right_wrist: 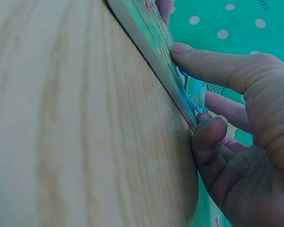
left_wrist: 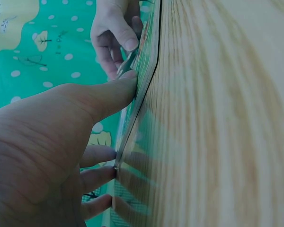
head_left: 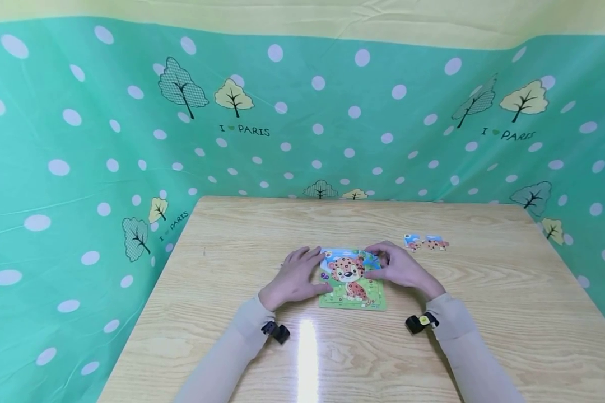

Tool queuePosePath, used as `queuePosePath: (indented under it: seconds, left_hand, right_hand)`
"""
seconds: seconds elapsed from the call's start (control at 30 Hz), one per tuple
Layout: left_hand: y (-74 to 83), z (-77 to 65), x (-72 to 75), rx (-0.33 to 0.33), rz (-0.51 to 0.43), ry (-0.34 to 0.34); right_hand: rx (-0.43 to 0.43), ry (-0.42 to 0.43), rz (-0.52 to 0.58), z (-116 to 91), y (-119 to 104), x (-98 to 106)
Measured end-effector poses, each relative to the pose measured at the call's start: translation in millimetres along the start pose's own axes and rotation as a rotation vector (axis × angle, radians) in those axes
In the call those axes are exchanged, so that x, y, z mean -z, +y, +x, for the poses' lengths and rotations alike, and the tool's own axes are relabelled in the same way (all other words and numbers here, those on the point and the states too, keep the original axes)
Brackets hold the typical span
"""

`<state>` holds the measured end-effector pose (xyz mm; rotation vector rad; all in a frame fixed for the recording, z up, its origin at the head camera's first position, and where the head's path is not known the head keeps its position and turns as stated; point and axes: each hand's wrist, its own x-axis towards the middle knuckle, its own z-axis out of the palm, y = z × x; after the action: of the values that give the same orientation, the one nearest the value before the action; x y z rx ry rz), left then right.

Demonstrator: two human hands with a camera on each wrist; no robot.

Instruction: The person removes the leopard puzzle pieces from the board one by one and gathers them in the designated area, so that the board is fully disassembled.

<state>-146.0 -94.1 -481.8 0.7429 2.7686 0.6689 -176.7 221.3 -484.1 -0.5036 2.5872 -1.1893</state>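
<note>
A jigsaw puzzle board (head_left: 350, 302) with a spotted leopard cub picture lies on the wooden table. Along its left edge rests my left hand (head_left: 294, 280), thumb on the board's lower left part and fingertips at the upper left corner. At the upper right corner, my right hand (head_left: 395, 267) pinches a blue and green puzzle piece (right_wrist: 197, 94) between thumb and fingers. That piece stands tilted up from the board in the right wrist view; the fingers partly cover it. Near the right hand's far side lie loose puzzle pieces (head_left: 434, 243) with leopard spots and blue sky.
The light wood table (head_left: 242, 235) reaches out on all sides of the board. A green dotted curtain (head_left: 262, 168) with tree prints hangs behind and beside it. Black cameras (head_left: 277, 331) are strapped to both wrists. A bright light streak reflects off the near tabletop.
</note>
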Motion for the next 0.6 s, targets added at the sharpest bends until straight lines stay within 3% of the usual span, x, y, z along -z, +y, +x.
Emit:
queuePosePath:
  seconds: [0.6]
  left_hand:
    - [0.0, -0.2, 0.3, -0.010, -0.007, 0.013]
  right_hand:
    - [0.029, 0.037, 0.103, 1.4, 6.0, -1.6]
